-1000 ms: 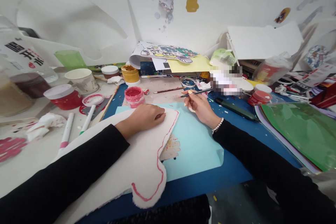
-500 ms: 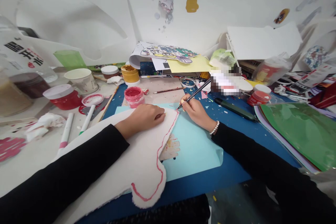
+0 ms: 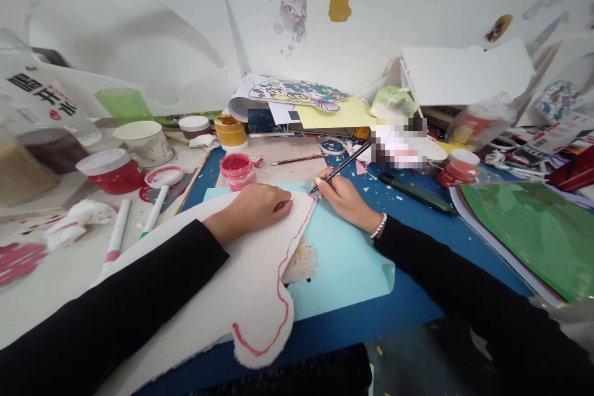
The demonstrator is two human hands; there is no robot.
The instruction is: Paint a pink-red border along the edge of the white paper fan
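My right hand (image 3: 342, 198) pinches a thin black paintbrush (image 3: 346, 164). The brush's tip meets the upper right corner of a white cut-out board (image 3: 208, 288), where a wavy red line (image 3: 281, 266) runs along the edge. My left hand (image 3: 255, 210) rests on top of the board with its fingers curled in, no object showing in them. Under the board's right side lies a light blue sheet (image 3: 346, 266). Just beyond my left hand stands an uncapped jar of red paint (image 3: 237, 172).
Yellow paint (image 3: 231, 132), a lidded red jar (image 3: 110, 171), a paper cup (image 3: 145, 143) and white markers (image 3: 118, 230) stand or lie to the left. Behind lies another brush (image 3: 298, 160). A dark green cutter (image 3: 417, 193) and coloured sheets (image 3: 529, 235) are at right.
The brush tip and my right hand have shifted slightly left along the board's upper corner. My left hand and the board have stayed put.
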